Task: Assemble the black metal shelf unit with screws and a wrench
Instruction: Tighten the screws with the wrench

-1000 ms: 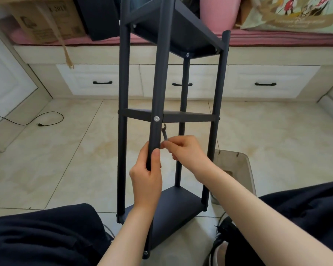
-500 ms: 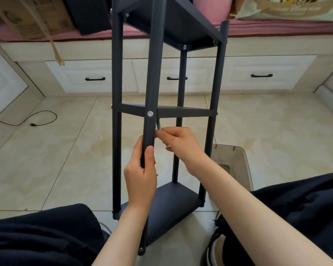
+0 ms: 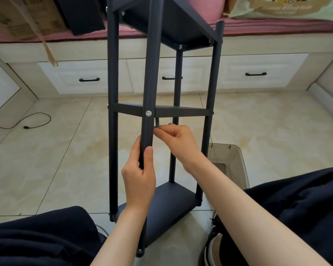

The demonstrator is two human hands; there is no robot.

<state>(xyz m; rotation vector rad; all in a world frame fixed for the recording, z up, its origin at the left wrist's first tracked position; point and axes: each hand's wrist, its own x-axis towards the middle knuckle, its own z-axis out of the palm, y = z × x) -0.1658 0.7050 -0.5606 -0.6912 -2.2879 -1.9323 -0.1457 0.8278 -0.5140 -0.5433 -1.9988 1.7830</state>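
At the far left of the frame we see a black cord (image 3: 38,120) lying on the tile floor (image 3: 65,150). In the upper left a cardboard box (image 3: 25,16) sits on a pink cushion (image 3: 258,28), above white drawers (image 3: 88,77) with black handles.

In the middle stands the black shelf unit (image 3: 181,110), upright on the floor between our knees. It has four posts and three flat shelves. Our left hand (image 3: 140,175) is wrapped around the near post (image 3: 149,83), fingers curled behind it and thumb up along the front. Just above that hand a silver screw (image 3: 148,113) sits in the post, right where the middle shelf joins it.

Our right hand (image 3: 178,139) is just beside the post, a little higher. Its fingertips pinch a small wrench (image 3: 157,122) that points up, with its top end under the middle shelf behind the screw.

Lower right, a clear plastic bin (image 3: 229,160) sits on the floor by the shelf, and a shoe (image 3: 212,244) shows near the bottom edge.
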